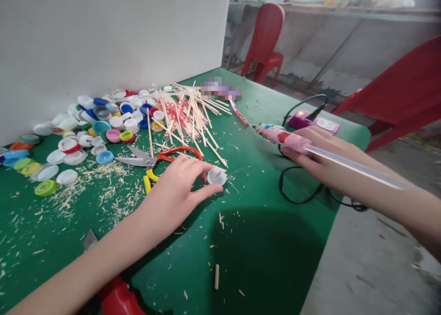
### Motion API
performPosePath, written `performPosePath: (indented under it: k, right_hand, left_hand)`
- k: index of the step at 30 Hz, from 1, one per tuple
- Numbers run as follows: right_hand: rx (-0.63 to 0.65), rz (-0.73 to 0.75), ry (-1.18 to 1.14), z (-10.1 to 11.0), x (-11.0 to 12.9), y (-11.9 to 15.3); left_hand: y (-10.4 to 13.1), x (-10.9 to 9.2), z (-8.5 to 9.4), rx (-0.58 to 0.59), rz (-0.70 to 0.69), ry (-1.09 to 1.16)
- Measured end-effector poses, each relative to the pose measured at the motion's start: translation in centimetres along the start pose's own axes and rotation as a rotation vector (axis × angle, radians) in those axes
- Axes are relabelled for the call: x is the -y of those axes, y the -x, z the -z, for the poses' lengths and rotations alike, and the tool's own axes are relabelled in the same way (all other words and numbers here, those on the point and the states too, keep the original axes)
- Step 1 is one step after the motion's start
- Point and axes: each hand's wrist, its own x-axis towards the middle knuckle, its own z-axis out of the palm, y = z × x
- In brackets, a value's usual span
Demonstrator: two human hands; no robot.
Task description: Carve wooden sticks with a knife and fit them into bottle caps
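Between the thumb and fingers of my left hand [179,182] is a small white bottle cap [216,179], resting low over the green table; something thin and brownish lies inside it. My right hand [317,152] is closed around a glue gun [287,139] wrapped in pink and patterned covering, its tip pointing left. A long translucent glue stick [347,165] sticks out of its back, over my right wrist. Just behind my left hand lie open scissors [148,161] with red and yellow handles.
Many coloured bottle caps [113,122] are heaped at the left against a white wall. Wooden sticks [193,117] are piled beyond my left hand. Shavings litter the green table [268,255]. A red-handled cutter [120,296], a black cable [285,186] and a purple socket box [312,121] lie nearby.
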Motion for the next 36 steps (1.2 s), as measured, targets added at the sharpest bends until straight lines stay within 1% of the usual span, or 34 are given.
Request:
performPosePath:
  k: [1,4,10,14,17,19,20,21,23,24,25,26,28,30,33,36]
  right_hand:
    - [0.021,0.001,0.027,-0.4,-0.7,-0.2]
    - [-0.003,0.007,0.11,-1.3,-2.0,-1.0]
    - [-0.062,0.012,0.33,-2.8,-1.7,-3.2]
    - [-0.045,0.05,0.422,-4.2,-1.9,-4.6]
    - [-0.073,0.056,0.461,-4.0,-1.4,-3.8]
    - [-0.102,0.089,0.47,-3.0,-0.1,-2.3]
    - [-0.139,0.108,0.472,-2.3,0.9,-1.4]
    - [-0.219,0.183,0.44,-1.6,2.1,-0.5]
    - [-0.302,0.403,0.263,-0.2,4.8,0.9]
    - [-0.348,0.474,0.172,0.2,6.3,1.3]
    - [-0.377,0.549,0.096,0.6,7.8,1.5]
    - [-0.372,0.602,0.014,0.7,9.2,1.6]
    - [-0.329,0.629,-0.11,0.5,11.7,1.2]
    - [-0.324,0.682,-0.204,-0.2,13.7,0.4]
    - [-0.376,0.762,-0.309,-1.8,16.0,-0.5]
    - [-0.426,0.808,-0.402,-3.4,17.4,-0.9]
  left_hand:
    - [0.0,-0.1,0.2,-0.001,0.008,-0.008]
    - [0.2,-0.4,0.8,-0.022,0.018,-0.035]
    - [1.3,0.2,2.1,-0.103,0.019,-0.131]
    - [2.7,1.0,3.2,-0.126,0.119,-0.188]
    - [3.8,1.4,4.2,-0.133,0.216,-0.185]
    - [4.6,1.7,4.7,-0.157,0.254,-0.185]
    - [5.0,1.8,4.9,-0.171,0.263,-0.192]
    - [5.3,1.9,5.1,-0.187,0.264,-0.201]
    - [6.0,2.1,5.4,-0.211,0.262,-0.219]
    - [6.2,2.1,5.4,-0.22,0.258,-0.226]
    - [6.5,2.1,5.5,-0.223,0.252,-0.232]
    - [6.7,2.2,5.5,-0.229,0.246,-0.239]
    - [7.3,2.1,5.5,-0.243,0.224,-0.257]
    - [7.9,2.0,5.6,-0.264,0.194,-0.278]
    - [9.0,1.8,5.7,-0.282,0.186,-0.303]
    - [10.3,1.4,5.8,-0.28,0.236,-0.303]
